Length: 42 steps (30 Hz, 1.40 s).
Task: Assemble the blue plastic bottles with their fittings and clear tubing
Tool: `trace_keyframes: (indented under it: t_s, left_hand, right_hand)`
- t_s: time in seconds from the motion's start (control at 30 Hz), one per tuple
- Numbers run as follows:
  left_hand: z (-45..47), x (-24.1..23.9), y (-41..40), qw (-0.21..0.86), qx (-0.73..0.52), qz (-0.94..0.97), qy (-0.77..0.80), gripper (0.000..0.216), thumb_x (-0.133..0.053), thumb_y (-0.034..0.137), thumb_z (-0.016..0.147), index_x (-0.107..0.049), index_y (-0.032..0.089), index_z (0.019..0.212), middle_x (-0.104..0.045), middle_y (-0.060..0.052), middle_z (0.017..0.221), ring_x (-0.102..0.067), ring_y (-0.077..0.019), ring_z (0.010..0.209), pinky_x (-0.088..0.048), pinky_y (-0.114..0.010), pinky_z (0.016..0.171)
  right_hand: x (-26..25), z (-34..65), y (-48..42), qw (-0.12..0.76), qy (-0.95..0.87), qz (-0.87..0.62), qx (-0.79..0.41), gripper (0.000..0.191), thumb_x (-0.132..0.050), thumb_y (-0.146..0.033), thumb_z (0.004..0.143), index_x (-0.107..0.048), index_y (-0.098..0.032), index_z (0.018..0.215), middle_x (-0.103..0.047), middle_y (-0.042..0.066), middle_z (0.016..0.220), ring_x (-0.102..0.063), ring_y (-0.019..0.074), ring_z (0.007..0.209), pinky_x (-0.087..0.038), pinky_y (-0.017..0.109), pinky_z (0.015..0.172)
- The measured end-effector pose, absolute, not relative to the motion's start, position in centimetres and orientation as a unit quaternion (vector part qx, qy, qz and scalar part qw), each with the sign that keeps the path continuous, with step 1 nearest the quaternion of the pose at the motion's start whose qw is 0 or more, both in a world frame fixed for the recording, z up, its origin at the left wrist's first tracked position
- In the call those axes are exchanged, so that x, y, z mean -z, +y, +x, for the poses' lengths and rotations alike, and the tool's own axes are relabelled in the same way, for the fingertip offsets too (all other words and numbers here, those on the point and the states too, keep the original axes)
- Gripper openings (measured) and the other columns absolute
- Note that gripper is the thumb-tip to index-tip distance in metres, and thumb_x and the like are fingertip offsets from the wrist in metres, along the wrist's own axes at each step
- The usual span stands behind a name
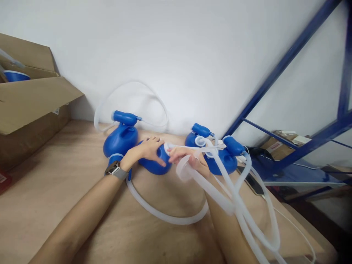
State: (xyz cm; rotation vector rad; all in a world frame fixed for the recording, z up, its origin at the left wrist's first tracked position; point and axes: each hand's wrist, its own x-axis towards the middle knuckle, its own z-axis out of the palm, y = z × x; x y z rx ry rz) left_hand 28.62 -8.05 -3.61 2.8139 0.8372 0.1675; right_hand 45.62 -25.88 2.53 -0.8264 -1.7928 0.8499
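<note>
My left hand (151,148), with a watch on its wrist, is closed round a blue plastic bottle (155,167) lying on the table, thumb on the near side. My right hand (189,156) is at the white-rimmed mouth (167,147) of this bottle, fingertips close to it. A translucent hose (211,190) with a wide cup-like end (184,168) lies across the right palm, in its grip. The fingers are partly hidden by that end. To the left stands another blue bottle (121,141) with a smaller blue handle part (125,117) on top.
Two more blue bottles (220,163) with coiled hoses (247,216) crowd the right side. A phone (251,181) with a cable lies behind them on the wooden table (154,245). An open cardboard box (35,117) stands left. Blue metal shelving (277,73) is at right, against a white wall.
</note>
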Motion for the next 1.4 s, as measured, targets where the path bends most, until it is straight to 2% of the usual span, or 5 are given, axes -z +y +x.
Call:
trace_keyframes:
  t_s: [0.37,0.67,0.9,1.1,1.4]
  left_hand:
    - [28.6,3.8,-7.9,0.13,-0.09,0.943,0.294,0.123,-0.076,0.091,0.056,-0.043,0.021,0.15,-0.057,-0.021,0.148,-0.05,-0.0453,0.142,-0.039,-0.058,0.118]
    - [29.2,4.0,-8.2,0.135,-0.116,0.928,0.328,0.123,-0.079,0.09,0.052,-0.044,0.018,0.146,-0.058,-0.022,0.146,-0.055,-0.0468,0.136,-0.039,-0.057,0.117]
    - [29.2,4.3,-7.5,0.11,-0.088,0.944,0.298,0.09,-0.075,0.085,0.063,-0.061,0.023,0.128,-0.061,-0.018,0.142,-0.05,-0.0452,0.139,-0.039,-0.06,0.116]
    - [29.1,4.2,-7.6,0.106,-0.094,0.946,0.293,0.099,-0.072,0.092,0.06,-0.061,0.021,0.129,-0.062,-0.02,0.141,-0.051,-0.046,0.137,-0.042,-0.061,0.113]
    - [28.7,3.9,-8.0,0.109,-0.098,0.947,0.286,0.102,-0.074,0.093,0.058,-0.062,0.022,0.13,-0.063,-0.019,0.142,-0.053,-0.0457,0.136,-0.038,-0.06,0.116]
  right_hand:
    - [0.5,48.3,-18.5,0.81,-0.341,-0.198,-0.434,0.052,-0.066,-0.067,0.092,-0.054,-0.026,0.063,-0.044,-0.006,0.065,-0.059,0.019,0.08,-0.047,0.057,0.117]
    - [-1.5,50.7,-18.5,0.614,-0.556,-0.463,-0.315,0.059,-0.043,-0.084,0.088,-0.06,-0.029,0.076,-0.048,0.0,0.064,-0.061,0.0271,0.08,-0.056,0.051,0.088]
    - [-1.7,46.6,-27.9,0.349,-0.742,-0.565,0.087,0.071,-0.035,-0.071,0.103,-0.065,-0.018,0.14,-0.072,0.018,0.131,-0.065,0.0379,0.119,-0.049,0.054,0.106]
    - [5.0,42.0,-32.8,0.13,-0.749,-0.639,0.116,0.077,-0.046,-0.072,0.103,-0.054,-0.019,0.157,-0.077,0.018,0.107,-0.076,0.035,0.093,-0.059,0.039,0.063]
    - [0.0,50.2,-28.0,0.215,-0.631,-0.742,0.078,0.065,-0.05,-0.055,0.107,-0.053,-0.011,0.155,-0.079,0.02,0.124,-0.076,0.0387,0.113,-0.058,0.048,0.096]
